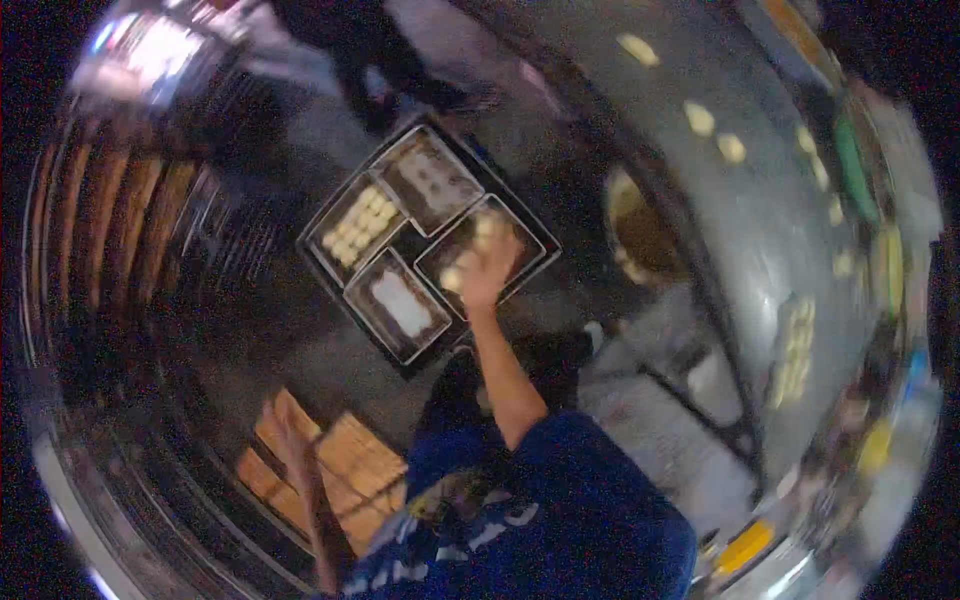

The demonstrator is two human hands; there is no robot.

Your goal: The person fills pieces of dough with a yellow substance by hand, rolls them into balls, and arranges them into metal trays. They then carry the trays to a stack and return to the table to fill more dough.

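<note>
Head view, fisheye, heavy motion blur; fine detail unreliable.

Steel worktable: largest surface, running down the right side; pale dough pieces scattered along it, well apart from each other; a round opening set in its left edge.

Large dark tray: sits left of the table, turned diamond-wise to the camera; holds four smaller pans packed side by side; left pan carries rows of pale dough pieces; top pan and bottom pan each show a pale patch, contents not resolvable; right pan lies under the raised hand.

Wooden boards: orange-brown, lower left, below the tray.

Person's blue sleeve: bottom centre; bare forearm rises from it toward the tray.

Right hand: over the right pan, fingers curled around a pale dough piece at its left side; whether the hand touches the pan cannot be told.

Left hand: lower left, over the wooden boards; too blurred to tell whether the fingers are spread or closed, or whether anything is held.
</note>
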